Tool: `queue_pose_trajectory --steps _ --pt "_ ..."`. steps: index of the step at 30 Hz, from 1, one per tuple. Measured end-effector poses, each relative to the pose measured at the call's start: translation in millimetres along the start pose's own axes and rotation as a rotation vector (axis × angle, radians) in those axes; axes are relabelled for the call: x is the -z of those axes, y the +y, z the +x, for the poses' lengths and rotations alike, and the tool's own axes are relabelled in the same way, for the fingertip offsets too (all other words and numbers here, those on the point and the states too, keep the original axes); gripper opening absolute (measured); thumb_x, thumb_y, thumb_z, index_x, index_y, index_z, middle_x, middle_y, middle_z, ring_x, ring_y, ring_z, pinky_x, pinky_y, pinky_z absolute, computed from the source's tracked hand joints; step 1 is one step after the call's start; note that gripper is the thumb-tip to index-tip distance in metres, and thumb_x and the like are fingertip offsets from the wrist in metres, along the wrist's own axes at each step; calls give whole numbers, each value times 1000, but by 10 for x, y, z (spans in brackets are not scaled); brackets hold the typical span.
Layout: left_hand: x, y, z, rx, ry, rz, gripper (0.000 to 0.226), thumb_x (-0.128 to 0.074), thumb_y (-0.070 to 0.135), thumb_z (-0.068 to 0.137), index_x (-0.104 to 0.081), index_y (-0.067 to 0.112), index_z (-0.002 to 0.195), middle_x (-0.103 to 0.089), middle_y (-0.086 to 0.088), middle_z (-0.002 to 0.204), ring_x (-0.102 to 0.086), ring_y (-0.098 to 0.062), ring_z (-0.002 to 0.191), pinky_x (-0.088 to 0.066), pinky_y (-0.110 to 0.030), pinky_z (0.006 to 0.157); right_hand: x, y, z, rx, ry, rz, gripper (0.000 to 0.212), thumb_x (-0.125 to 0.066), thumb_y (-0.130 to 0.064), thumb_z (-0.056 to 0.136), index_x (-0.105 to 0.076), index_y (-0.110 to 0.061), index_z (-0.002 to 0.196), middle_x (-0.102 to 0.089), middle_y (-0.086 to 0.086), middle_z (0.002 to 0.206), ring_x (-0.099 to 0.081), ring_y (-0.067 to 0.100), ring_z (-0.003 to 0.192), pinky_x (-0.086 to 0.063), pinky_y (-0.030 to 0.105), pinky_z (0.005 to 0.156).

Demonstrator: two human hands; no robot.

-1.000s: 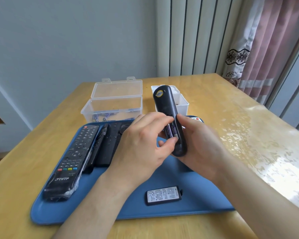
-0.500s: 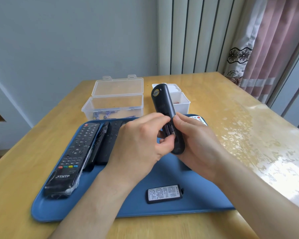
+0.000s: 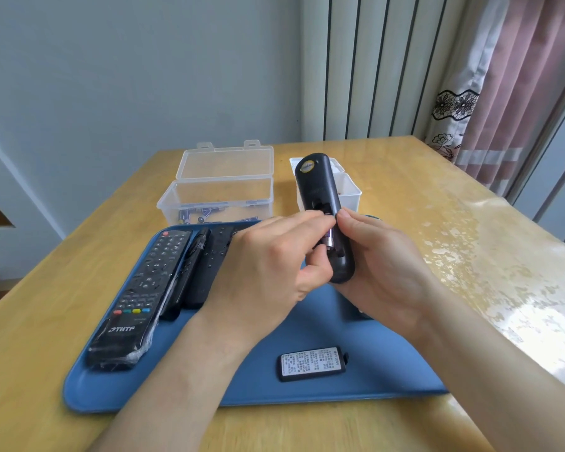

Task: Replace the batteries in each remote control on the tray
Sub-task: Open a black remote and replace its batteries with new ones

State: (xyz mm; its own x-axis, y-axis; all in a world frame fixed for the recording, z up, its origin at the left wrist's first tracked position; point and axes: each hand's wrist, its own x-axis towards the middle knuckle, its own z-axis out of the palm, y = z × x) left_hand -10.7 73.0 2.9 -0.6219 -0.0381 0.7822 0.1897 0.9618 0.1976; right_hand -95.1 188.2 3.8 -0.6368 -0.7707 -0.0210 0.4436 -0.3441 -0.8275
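The right hand [image 3: 388,275] curls round the lower end of a black remote [image 3: 320,190] and holds it above the middle of the blue tray [image 3: 323,327], back side up, its top end pointing far and slightly left. The battery compartment in its back is open. The left hand [image 3: 268,272] comes in from the left with its fingers bent, thumb and fingertips pinching a battery [image 3: 329,241] at that compartment; whether the battery is seated or lifted out I cannot tell. On the near part of the tray lies the battery cover [image 3: 312,363], label side up, apart from both hands. Along the tray's left side three more remotes lie side by side: a plastic-wrapped THTF remote [image 3: 144,295], a slim black remote [image 3: 190,265] and a wider black remote [image 3: 209,265]. Beyond the tray's far edge, on the wooden table [image 3: 437,223], a clear box [image 3: 219,194] stands with its lid open and loose batteries [image 3: 193,216] inside. A white box [image 3: 351,190] sits to its right, behind the held remote.
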Motion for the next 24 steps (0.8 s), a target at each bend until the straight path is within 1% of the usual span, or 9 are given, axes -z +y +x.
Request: queue_pose_trajectory --steps 3,6,8,10,13,15,17,20,24 --pt "-11 -18 -6 -21 -4 -52 22 -64 10 82 -76 13 100 -72 2 107 -67 -20 89 -52 -30 81 8 0 7 -32 50 47 36 -37 -18 104 -58 3 125 -61 13 95 -59 24 88 -52 32 77" --pt "1 -8 -7 29 -45 -138 19 -69 25 82 -76 14 96 -73 5 101 -64 -15 91 -48 -25 85 11 1 14 -38 67 111 30 -37 -16 103 -60 -1 116 -64 7 81 -62 19 69 -55 26 62" --pt "10 26 -4 117 -47 -217 22 -74 31 78 -76 17 94 -73 9 96 -64 -10 91 -50 -23 83 2 -9 11 -30 91 117 27 -38 -16 103 -59 -1 110 -63 8 79 -62 18 64 -56 24 60" --pt "21 56 5 249 -32 -327 19 -77 25 74 -77 21 92 -73 14 89 -65 -3 83 -51 -18 80 2 -17 11 -18 94 111 28 -38 -16 103 -60 1 105 -64 10 78 -64 18 63 -57 24 61" --pt "22 70 6 320 -39 -330 25 -74 9 76 -76 25 95 -69 16 77 -65 -1 74 -50 -11 76 -10 -12 4 3 73 78 33 -36 -15 104 -60 6 112 -68 13 83 -70 20 73 -57 26 62" --pt "27 62 15 279 -62 -267 32 -67 0 77 -73 22 99 -68 14 81 -65 -3 74 -52 -15 75 -17 9 13 21 91 33 36 -36 -14 105 -56 10 122 -69 18 95 -70 24 87 -58 31 71" --pt "44 39 25 281 -63 -306 37 -62 -3 76 -72 22 101 -69 9 87 -64 -5 75 -53 -18 75 -15 15 27 48 130 -11 33 -38 -14 105 -58 7 120 -67 20 103 -68 27 97 -59 37 79" --pt "116 -30 93 553 -73 -540 45 -55 -3 80 -69 33 103 -69 8 82 -64 -11 70 -53 -17 71 29 -32 47 72 222 -34 26 -41 -15 104 -64 -5 108 -74 15 102 -71 27 94 -60 38 72" --pt "169 -69 118 1082 -182 -1197 46 -31 -14 83 -63 11 104 -55 -7 74 -53 -15 60 -48 -20 53 78 -69 53 7 248 12 30 -37 -18 100 -60 -9 118 -73 17 109 -71 24 87 -54 32 62"
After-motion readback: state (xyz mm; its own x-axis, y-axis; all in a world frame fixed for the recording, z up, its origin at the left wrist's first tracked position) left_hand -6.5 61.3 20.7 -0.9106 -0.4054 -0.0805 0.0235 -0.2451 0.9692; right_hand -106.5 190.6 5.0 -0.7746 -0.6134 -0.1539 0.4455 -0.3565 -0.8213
